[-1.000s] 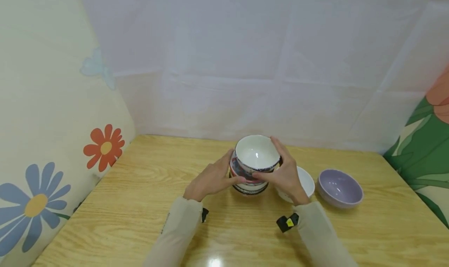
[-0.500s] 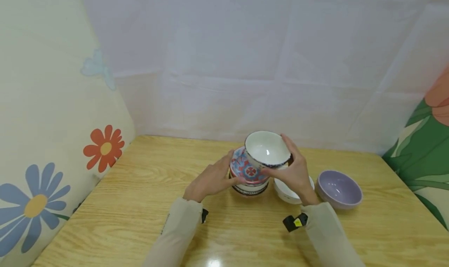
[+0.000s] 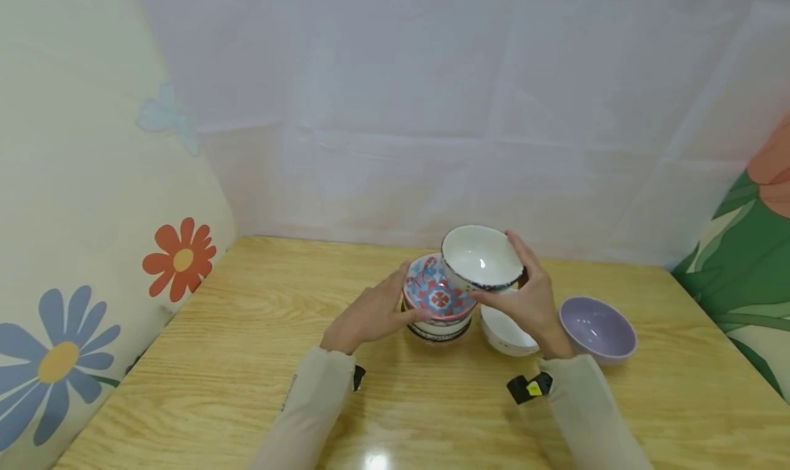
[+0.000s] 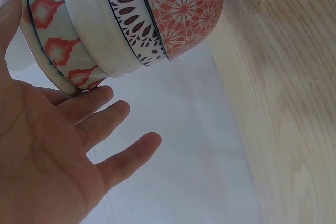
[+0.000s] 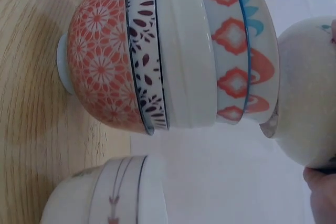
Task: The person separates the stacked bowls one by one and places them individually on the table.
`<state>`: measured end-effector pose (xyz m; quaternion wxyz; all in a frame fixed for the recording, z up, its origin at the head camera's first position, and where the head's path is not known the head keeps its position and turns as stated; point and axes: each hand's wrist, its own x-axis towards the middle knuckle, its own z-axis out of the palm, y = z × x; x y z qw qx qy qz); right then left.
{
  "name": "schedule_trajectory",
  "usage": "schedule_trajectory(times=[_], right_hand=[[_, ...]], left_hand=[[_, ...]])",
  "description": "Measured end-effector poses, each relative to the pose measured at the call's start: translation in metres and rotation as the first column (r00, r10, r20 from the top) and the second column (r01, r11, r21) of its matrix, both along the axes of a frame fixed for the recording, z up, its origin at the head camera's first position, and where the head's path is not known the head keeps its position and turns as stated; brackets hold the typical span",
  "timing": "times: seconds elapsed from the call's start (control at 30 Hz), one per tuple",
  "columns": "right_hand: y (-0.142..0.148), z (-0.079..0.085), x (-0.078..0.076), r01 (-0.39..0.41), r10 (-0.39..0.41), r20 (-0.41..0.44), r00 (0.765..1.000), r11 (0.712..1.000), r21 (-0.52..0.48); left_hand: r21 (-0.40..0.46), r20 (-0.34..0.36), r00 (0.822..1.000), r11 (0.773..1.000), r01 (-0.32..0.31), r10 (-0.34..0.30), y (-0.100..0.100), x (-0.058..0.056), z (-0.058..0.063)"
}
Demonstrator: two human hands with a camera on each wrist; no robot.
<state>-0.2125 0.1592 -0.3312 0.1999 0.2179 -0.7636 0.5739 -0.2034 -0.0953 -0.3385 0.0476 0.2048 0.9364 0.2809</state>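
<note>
Tilted toward me, a white bowl with a dark rim (image 3: 481, 254) is gripped at its right side by my right hand (image 3: 527, 305), thumb in front and fingers behind. Its base overlaps the right edge of a red-and-blue patterned bowl (image 3: 432, 295), which tops a stack. Below that, the right wrist view shows a plain white wall (image 5: 186, 51), a dark petal band and a coral flowered bowl (image 5: 100, 61) at the bottom. My left hand (image 3: 373, 315) rests against the stack's left side; in the left wrist view its fingers (image 4: 102, 121) are spread, fingertips at the patterned bowl's rim.
A white bowl (image 3: 509, 336) stands just right of the stack, partly hidden by my right hand. Farther right is a purple bowl (image 3: 599, 329). All stand on a wooden table (image 3: 259, 305), with a pale cloth (image 3: 370, 113) hanging along its back edge.
My right hand has moved the dark-rimmed bowl up and to the right from over the stack, uncovering the patterned bowl's inside. The left hand has stayed at the stack.
</note>
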Motion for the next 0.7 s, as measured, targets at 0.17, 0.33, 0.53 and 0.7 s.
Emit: schedule_trajectory(times=[0.17, 0.33, 0.53, 0.7], right_hand=[[0.0028, -0.0001, 0.0010, -0.013, 0.012, 0.043, 0.999, 1.000, 0.024], [0.0034, 0.0002, 0.0019, -0.036, 0.035, 0.097, 0.995, 0.999, 0.004], [0.0032, -0.0019, 0.0026, -0.028, 0.036, 0.117, 0.993, 0.998, -0.061], [0.0073, -0.0037, 0.0034, 0.019, -0.010, 0.094, 0.995, 0.995, -0.100]], left_hand=[[0.006, -0.019, 1.000, 1.000, 0.003, -0.003, -0.0009, 0.0000, 0.0012], [0.014, -0.036, 0.999, 1.000, 0.006, -0.006, -0.0011, -0.0006, 0.0018], [0.012, -0.033, 0.999, 1.000, 0.003, -0.002, -0.0021, -0.0003, 0.0030], [0.006, -0.025, 1.000, 1.000, 0.011, -0.010, -0.0018, -0.0005, 0.0022]])
